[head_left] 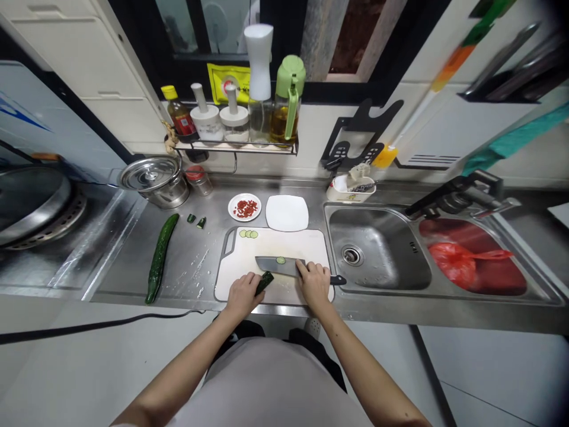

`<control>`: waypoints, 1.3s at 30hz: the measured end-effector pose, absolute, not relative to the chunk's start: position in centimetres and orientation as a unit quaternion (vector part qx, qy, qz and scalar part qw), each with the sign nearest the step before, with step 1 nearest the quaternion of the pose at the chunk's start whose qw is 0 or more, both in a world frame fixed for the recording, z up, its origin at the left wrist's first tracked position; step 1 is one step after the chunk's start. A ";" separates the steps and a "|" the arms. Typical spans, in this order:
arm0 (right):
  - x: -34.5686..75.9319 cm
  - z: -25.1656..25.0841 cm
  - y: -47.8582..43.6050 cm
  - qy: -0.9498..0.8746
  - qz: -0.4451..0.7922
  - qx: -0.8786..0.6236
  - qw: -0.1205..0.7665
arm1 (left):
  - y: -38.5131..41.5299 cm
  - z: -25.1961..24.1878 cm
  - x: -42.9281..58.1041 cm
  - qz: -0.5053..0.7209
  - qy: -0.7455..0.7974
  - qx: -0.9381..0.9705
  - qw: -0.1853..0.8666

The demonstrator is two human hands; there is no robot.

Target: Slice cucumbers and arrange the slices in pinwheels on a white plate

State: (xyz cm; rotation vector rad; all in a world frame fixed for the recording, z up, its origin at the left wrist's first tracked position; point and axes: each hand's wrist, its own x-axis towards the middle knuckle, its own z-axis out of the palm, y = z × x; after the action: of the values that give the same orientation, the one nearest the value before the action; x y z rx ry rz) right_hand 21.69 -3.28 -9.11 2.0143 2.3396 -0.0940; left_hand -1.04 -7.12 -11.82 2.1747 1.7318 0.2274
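Note:
My left hand (241,295) is closed round a short dark-green piece of cucumber (265,282) over the front of the white cutting board (240,261). My right hand (315,286) grips a kitchen knife (269,263), the index finger laid along the blade near the handle, which sticks out to the right. The blade lies nearly flat above the board and points left. One cucumber slice (280,260) rests on the blade. Several pale cucumber slices (248,234) overlap in a row at the board's far left.
A whole cucumber (162,258) and two cucumber ends (201,223) lie on the steel counter to the left. Behind the board stand a plate of red bits (244,207) and a white plate (287,213). A sink (377,249) is at the right, a lidded pot (155,181) at back left.

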 end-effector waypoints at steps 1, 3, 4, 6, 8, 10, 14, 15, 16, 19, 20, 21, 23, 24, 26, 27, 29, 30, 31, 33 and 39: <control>21.8 -9.1 -3.2 0.754 -0.030 0.656 0.028 | -7.0 -11.8 -1.1 0.072 0.607 0.770 0.184; 22.1 -8.9 -3.1 0.748 -0.025 0.663 0.028 | -6.5 -11.4 -1.2 0.063 0.599 0.773 0.198; 22.3 -8.8 -3.1 0.745 -0.024 0.666 0.027 | -6.2 -11.2 -1.3 0.060 0.595 0.775 0.205; 22.5 -8.6 -2.9 0.740 -0.023 0.672 0.026 | -5.6 -10.6 -1.6 0.057 0.583 0.781 0.216; 22.7 -8.4 -2.8 0.736 -0.023 0.676 0.028 | -4.8 -10.3 -1.9 0.059 0.575 0.787 0.215; 22.9 -8.3 -2.7 0.731 -0.025 0.681 0.033 | -3.8 -10.1 -2.3 0.066 0.572 0.791 0.209; 23.2 -8.4 -2.8 0.724 -0.026 0.689 0.041 | -1.8 -10.3 -3.0 0.087 0.580 0.782 0.212; 23.3 -8.4 -2.8 0.722 -0.025 0.690 0.041 | -1.4 -10.5 -3.1 0.090 0.582 0.779 0.214; 23.4 -8.4 -2.8 0.721 -0.023 0.691 0.039 | -1.0 -10.7 -3.2 0.092 0.585 0.776 0.215; 23.7 -8.5 -2.9 0.721 -0.016 0.692 0.032 | -0.4 -11.1 -3.5 0.104 0.592 0.769 0.217; 23.8 -8.5 -3.0 0.722 -0.014 0.691 0.030 | -0.3 -11.2 -3.6 0.108 0.594 0.767 0.217; 23.8 -8.5 -3.0 0.722 -0.014 0.691 0.028 | -0.3 -11.3 -3.6 0.111 0.596 0.765 0.217; 23.8 -8.5 -3.1 0.724 -0.015 0.689 0.024 | -0.3 -11.3 -3.7 0.112 0.600 0.761 0.219; 23.8 -8.5 -3.1 0.725 -0.016 0.688 0.023 | -0.3 -11.3 -3.7 0.110 0.602 0.760 0.220; 23.7 -8.6 -3.1 0.728 -0.018 0.685 0.019 | -0.4 -11.2 -3.8 0.104 0.606 0.757 0.221; 23.6 -8.6 -3.1 0.730 -0.019 0.683 0.018 | -0.5 -11.1 -3.8 0.101 0.608 0.756 0.220; 23.5 -8.6 -3.2 0.732 -0.022 0.681 0.016 | -0.6 -10.9 -3.7 0.098 0.611 0.755 0.217; 23.5 -8.7 -3.2 0.732 -0.023 0.681 0.015 | -0.7 -10.9 -3.7 0.097 0.611 0.756 0.214; 23.5 -8.7 -3.2 0.732 -0.023 0.680 0.015 | -0.8 -10.8 -3.6 0.098 0.611 0.756 0.213; 23.4 -8.6 -3.2 0.733 -0.023 0.680 0.014 | -1.0 -10.8 -3.5 0.102 0.612 0.756 0.212; 23.4 -8.6 -3.2 0.740 -0.013 0.673 0.002 | -0.8 -10.4 -4.1 0.187 0.634 0.717 0.223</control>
State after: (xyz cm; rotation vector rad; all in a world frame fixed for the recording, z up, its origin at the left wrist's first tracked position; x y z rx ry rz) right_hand 23.45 -3.16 -8.59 2.1109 2.3206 -0.0404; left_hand -4.12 -0.84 -10.39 1.9782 1.7501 0.5151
